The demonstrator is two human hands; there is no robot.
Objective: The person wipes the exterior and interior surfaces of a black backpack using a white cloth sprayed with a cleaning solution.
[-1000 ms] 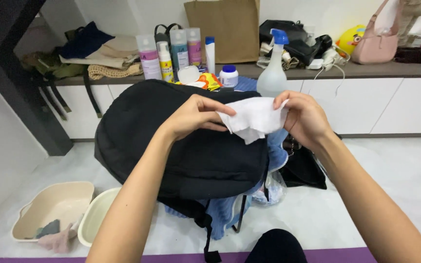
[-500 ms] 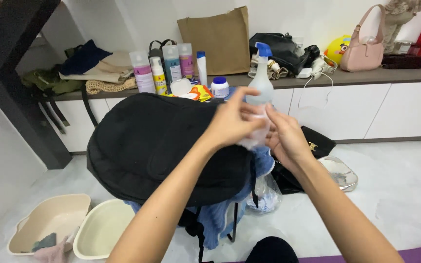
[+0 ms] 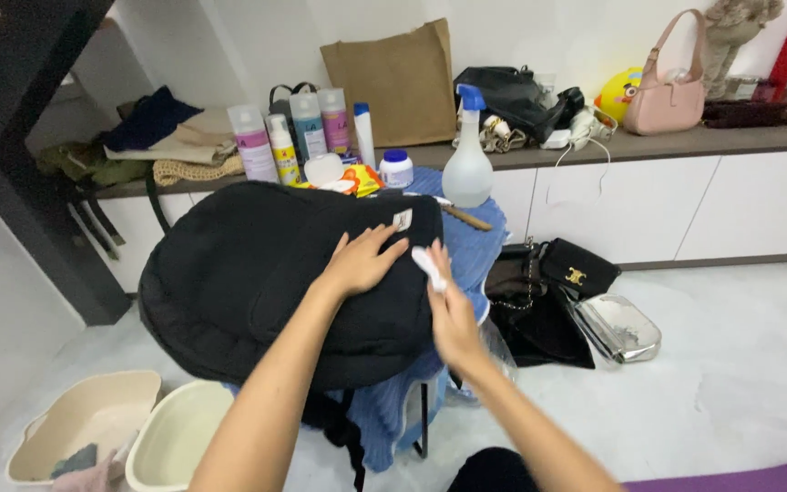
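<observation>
the big black backpack (image 3: 257,292) lies on a blue towel (image 3: 475,246) over a small stand; the left hand (image 3: 362,262) rests flat and open on the backpack; the right hand (image 3: 453,314) pinches a folded white wipe (image 3: 428,269) against the bag's side; a spray bottle (image 3: 467,155) stands on the shelf behind.

Spray bottle (image 3: 466,164), brown paper bag (image 3: 400,84), pink handbag (image 3: 664,96) on counter (image 3: 685,143); two basins (image 3: 129,435) on floor.

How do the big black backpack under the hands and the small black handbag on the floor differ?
The large black fabric backpack is raised on a blue-draped stand, with the left hand flat on it; the small black handbag lies on the floor, untouched. The backpack is far bigger, soft and rounded; the handbag is flat, with a gold clasp. Both are black.
</observation>
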